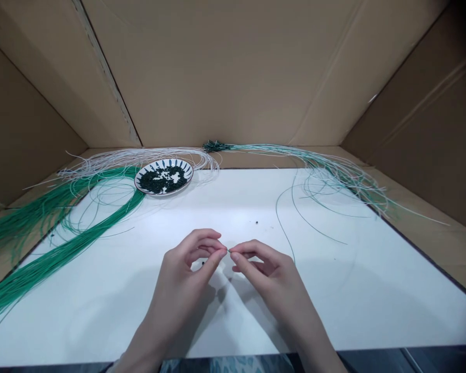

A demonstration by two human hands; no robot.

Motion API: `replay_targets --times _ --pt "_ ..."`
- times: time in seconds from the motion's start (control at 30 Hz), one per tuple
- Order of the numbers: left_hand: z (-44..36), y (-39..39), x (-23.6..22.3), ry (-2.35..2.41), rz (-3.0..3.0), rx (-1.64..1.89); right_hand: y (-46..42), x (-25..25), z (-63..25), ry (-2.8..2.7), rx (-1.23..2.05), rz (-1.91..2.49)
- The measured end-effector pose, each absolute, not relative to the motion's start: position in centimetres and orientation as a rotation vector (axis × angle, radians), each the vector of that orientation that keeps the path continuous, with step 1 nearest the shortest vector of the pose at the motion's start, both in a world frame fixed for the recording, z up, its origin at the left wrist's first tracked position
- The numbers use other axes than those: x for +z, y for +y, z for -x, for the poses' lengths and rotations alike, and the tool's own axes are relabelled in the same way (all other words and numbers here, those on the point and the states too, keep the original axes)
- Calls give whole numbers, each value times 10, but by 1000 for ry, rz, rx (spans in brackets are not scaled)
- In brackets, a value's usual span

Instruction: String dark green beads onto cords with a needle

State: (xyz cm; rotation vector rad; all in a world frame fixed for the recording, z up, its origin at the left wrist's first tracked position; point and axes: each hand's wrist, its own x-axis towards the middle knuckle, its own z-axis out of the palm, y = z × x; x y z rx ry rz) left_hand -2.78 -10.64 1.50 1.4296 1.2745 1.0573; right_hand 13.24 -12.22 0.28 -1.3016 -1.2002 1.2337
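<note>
Left hand: the left hand (182, 282) is at lower middle of the frame, curled, with thumb and forefinger pinched on the tip of the thin green wire (285, 233).

Right hand: the right hand (275, 280) mirrors it, its fingertips (233, 255) closed on the same tip, almost touching the left hand's.

Held wire: its tip sits between the two hands at frame centre, and a loose length curves up and right across the worktop (334, 295). The fingers hide part of it. Whether a bead sits on the tip is too small to tell.

Loose beads: a few dark beads (256, 223) lie on the worktop above the hands, and one (203, 262) lies just beside the left hand.

Plate: a blue-and-white patterned plate (180, 182) at upper left of centre holds a heap of dark green beads (163, 180).

Wires: white wires (140, 158) arc behind the plate, and a thick bundle of green wires (31, 220) runs off the left edge, cut off by the frame. Pale green-white strands (326, 168) spread at upper right from a dark beaded cluster (215, 146).

Surroundings: cardboard walls (233, 67) rise behind. A patterned sleeve (233, 364) is cut off at the bottom edge.
</note>
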Motion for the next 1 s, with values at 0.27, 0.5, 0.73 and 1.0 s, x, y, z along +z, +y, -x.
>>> replay_targets --times 0.27,0.5,0.73,1.0 --pt "38 -106 19 1135 -1648 991 -130 20 -141 -1524 1097 1376" --pt "33 -115 11 1072 -1749 1149 -129 24 -145 -1426 1299 1321" --pt "32 -118 16 843 -2160 1364 -128 27 -157 -1194 1692 1157" --pt "19 -127 21 1080 -1553 1453 -141 30 -156 -1198 1367 1242"
